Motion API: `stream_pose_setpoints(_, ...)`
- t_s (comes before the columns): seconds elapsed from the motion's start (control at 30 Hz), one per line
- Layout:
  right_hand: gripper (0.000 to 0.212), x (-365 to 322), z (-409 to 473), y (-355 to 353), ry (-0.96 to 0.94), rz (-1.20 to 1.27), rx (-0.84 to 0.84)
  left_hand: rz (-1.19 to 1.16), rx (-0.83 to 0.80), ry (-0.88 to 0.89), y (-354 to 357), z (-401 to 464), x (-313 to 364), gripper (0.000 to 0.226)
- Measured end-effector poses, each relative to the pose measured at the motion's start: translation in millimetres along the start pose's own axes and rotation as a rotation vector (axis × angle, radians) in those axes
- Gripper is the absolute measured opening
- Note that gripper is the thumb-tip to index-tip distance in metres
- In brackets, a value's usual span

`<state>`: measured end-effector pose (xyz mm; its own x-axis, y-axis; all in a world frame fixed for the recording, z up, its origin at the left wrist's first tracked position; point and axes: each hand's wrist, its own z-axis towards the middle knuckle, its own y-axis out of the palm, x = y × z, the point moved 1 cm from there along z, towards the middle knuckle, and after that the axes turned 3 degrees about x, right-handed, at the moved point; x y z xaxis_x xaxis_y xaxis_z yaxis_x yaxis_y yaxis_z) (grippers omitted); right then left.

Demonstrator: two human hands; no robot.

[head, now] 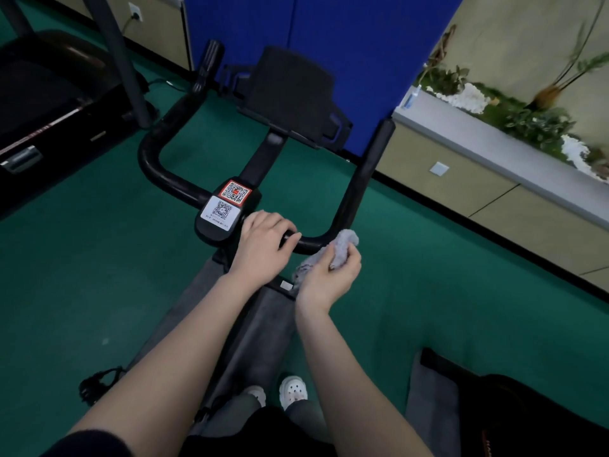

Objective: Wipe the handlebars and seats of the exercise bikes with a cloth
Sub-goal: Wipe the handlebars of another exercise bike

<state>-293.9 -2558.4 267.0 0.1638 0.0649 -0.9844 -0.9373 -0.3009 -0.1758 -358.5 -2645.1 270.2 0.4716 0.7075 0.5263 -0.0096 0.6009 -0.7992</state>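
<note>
Grey cloth [333, 255] gripped by R hand [329, 278] fingers | L hand [263, 245] fingers grip handlebar [359, 179]

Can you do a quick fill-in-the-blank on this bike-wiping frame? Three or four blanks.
1. The right hand grips a grey ____ against the handlebar.
2. The left hand holds the handlebar just right of the ____ code stickers.
3. The floor is ____ in colour.
4. The wall panel behind the bike is ____.

Missing words: cloth; QR; green; blue
</note>
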Motion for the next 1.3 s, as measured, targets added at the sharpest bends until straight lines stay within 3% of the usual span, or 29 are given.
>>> stream_pose_setpoints(0.17, 0.028, 8, -11, -19, -0.549, -0.193, -0.253, 0.001, 0.024, 0.003, 4, 0, 0, 0.043)
stream_pose_setpoints(0.27, 0.034, 6, 8, -21, -0.673, -0.292, -0.343, -0.019, 0.013, 0.012, 3, -2, 0, 0.044)
stream_pose_setpoints(0.47, 0.029, -8, 39, -18, -0.694, -0.365, -0.345, -0.011, 0.016, 0.008, 4, -2, 2, 0.038)
stream_pose_setpoints(0.67, 0.034, -4, 37, -26, -0.803, -0.399, -0.500, -0.002, 0.026, 0.019, 4, -3, 3, 0.044)
stream_pose_setpoints(0.83, 0.024, -23, 68, -19, -0.640, -0.445, -0.481, 0.006, 0.050, 0.025, 5, -4, 3, 0.043)
stream_pose_setpoints(0.97, 0.029, -28, 71, -22, -0.560, -0.353, -0.496, 0.018, 0.052, 0.030, 5, -4, 3, 0.042)
stream_pose_setpoints(1.13, 0.026, -30, 91, -15, -0.629, -0.336, -0.439, 0.008, 0.068, 0.019, 4, -5, 4, 0.041)
stream_pose_setpoints(1.3, 0.014, -16, 90, -17, -0.796, -0.385, -0.517, 0.026, 0.120, -0.019, 7, -6, 9, 0.037)
